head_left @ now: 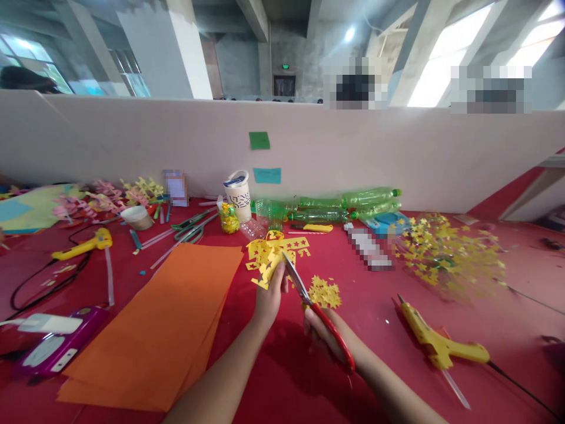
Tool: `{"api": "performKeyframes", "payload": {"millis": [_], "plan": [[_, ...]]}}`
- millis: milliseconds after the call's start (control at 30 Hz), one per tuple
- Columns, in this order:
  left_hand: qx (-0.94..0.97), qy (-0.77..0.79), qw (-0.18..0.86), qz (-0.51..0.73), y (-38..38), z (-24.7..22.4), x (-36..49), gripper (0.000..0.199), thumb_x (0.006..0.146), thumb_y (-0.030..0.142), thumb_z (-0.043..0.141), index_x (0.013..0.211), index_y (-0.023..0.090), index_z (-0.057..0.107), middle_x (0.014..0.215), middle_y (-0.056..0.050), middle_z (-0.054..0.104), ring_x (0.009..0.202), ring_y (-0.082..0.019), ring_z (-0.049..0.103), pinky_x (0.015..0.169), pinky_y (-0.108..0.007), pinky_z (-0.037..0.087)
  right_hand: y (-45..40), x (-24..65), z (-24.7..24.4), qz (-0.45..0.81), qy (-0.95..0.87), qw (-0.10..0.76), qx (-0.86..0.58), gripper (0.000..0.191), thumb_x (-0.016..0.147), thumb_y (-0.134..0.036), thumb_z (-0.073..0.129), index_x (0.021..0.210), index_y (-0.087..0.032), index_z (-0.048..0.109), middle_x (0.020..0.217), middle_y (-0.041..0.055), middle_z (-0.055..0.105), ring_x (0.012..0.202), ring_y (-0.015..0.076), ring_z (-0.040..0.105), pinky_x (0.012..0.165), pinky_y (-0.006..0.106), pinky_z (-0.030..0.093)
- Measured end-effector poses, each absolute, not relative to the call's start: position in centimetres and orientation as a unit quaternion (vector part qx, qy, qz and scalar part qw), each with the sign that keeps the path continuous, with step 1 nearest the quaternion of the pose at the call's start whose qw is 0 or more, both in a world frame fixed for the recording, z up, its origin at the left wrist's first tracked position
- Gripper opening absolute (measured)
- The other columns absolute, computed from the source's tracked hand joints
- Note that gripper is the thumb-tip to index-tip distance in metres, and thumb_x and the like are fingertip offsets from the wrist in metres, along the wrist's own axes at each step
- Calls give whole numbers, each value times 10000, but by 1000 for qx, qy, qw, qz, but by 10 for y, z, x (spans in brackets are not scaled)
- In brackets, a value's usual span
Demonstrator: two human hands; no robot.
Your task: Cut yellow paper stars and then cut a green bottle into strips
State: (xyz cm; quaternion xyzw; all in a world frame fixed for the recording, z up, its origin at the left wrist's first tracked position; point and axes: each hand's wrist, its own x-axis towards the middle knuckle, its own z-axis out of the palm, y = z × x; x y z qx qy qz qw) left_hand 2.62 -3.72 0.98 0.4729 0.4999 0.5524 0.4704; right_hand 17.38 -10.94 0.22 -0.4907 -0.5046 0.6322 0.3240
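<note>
My left hand [270,294] is closed on a piece of yellow paper [267,274] with star-shaped cut-outs. In my right hand [324,330] is a pair of scissors [304,288] with red handles. The blades point up and away, their tips close beside the yellow paper; whether they touch it I cannot tell. Just beyond my left hand lie yellow paper scraps [298,242] with star holes. A small heap of yellow paper stars [325,292] sits on the red table to the right of the blades.
Orange paper sheets [163,324] lie left. Yellow glue guns rest at the right [435,338] and left [86,242]. Green plastic bottles [320,216] line the back beside a paper cup [237,197]. A yellow star decoration [445,253] stands right. A purple power strip [64,341] lies front left.
</note>
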Motion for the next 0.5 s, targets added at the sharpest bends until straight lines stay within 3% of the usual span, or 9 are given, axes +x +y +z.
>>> {"api": "performKeyframes", "payload": {"millis": [167,500], "plan": [[477,499,474,547,-38,12,26,507,853,594,488,531,207,432,487,28,446,470,-107,426,507,-243,361,-109,176,6,621,-516,305,-504,540,843,-694,465,701,-177,527,366,-85,406,313,73,392,454,224,430],[452,500,488,555,-39,10,26,495,864,576,486,541,203,437,486,31,429,476,-103,411,506,-236,357,-111,175,11,633,-515,299,-495,531,843,-683,476,706,-172,527,385,-90,401,320,60,369,479,230,438]]}}
